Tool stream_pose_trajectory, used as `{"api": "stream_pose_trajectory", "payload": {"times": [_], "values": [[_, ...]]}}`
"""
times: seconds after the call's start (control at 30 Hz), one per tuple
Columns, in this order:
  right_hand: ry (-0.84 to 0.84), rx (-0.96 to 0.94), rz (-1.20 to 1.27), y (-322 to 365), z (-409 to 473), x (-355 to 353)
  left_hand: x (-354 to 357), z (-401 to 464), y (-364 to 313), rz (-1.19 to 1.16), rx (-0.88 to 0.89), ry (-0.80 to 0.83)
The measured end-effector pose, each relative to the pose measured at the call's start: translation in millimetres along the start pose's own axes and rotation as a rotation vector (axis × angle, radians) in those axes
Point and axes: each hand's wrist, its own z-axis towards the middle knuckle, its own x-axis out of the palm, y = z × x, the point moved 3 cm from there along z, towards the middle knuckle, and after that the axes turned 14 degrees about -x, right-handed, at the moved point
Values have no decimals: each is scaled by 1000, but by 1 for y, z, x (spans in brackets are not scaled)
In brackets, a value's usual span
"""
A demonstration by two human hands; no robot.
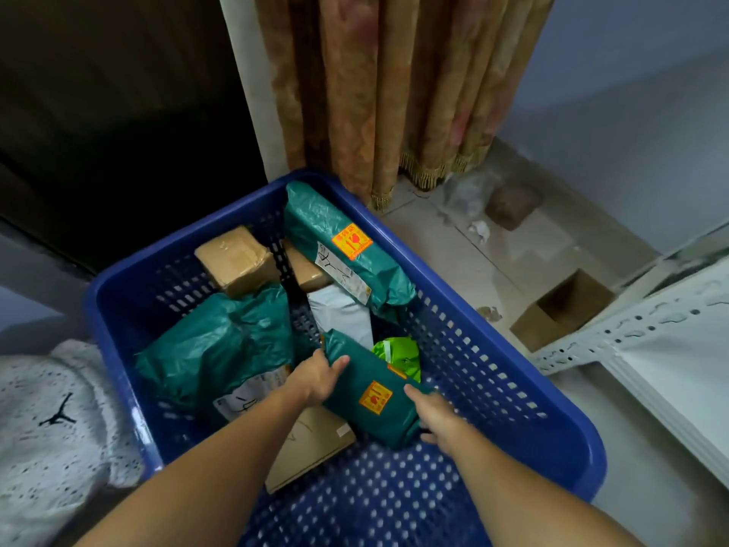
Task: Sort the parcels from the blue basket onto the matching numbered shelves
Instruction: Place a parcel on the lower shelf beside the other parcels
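Green parcel (pixel 374 392) inside the blue basket (pixel 513 380), left hand (pixel 315 379) and right hand (pixel 438 418) gripping either side; orange sticker (pixel 375 397) on top (print unreadable).

Two bare forearms, no sleeves, watch or rings visible; left hand (pixel 315 379) and right hand (pixel 440 420); speckled white garment (pixel 51 420) bearing a black jumping-figure logo.

Both forearms reach forward, down — left hand (pixel 315 379) and right hand (pixel 438 418) gripping, fingers curled, thumbs up.
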Motion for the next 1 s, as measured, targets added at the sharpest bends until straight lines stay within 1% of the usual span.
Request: {"api": "stream_pose_trajectory", "payload": {"times": [0.07, 0.13, 0.2, 0.27, 0.37, 0.47, 0.5, 0.57, 0.63, 0.7, 0.73, 0.83, 0.9, 0.93, 1.0], "values": [[16, 12, 158, 2, -6, -1, 0, -5, 3, -10, -30, -12], [8, -20, 237, 12, -23, -8, -7, -23, 6, -109, -27, -36], [-7, -63, 272, 30, -47, -20, -22, -55, 3, -240, -13, -40], [-24, -107, 272, 53, -78, -32, -46, -95, -1, -322, -14, -15], [-91, -237, 247, 102, -137, -52, -95, -157, -8, -415, 0, -63], [-204, -399, 19, 174, -202, -82, -157, -230, -23, -529, 3, -164], [-234, -440, -9, 201, -227, -91, -178, -256, -31, -557, 12, -188], [-264, -507, 85, 257, -280, -109, -223, -309, -49, -610, 32, -222], [-210, -499, 234, 311, -329, -125, -271, -367, -73, -653, 53, -260], [-135, -474, 271, 366, -378, -147, -323, -428, -101, -627, 86, -313], [-125, -505, 266, 394, -405, -161, -349, -459, -116, -618, 98, -335], [-200, -688, 150, 492, -504, -213, -421, -549, -159, -639, 175, -370], [-267, -819, 39, 554, -563, -248, -466, -600, -186, -638, 260, -382], [-302, -877, 15, 581, -587, -264, -488, -626, -200, -632, 308, -399], [-355, -991, 53, 628, -636, -291, -529, -669, -225, -639, 395, -441]]}}
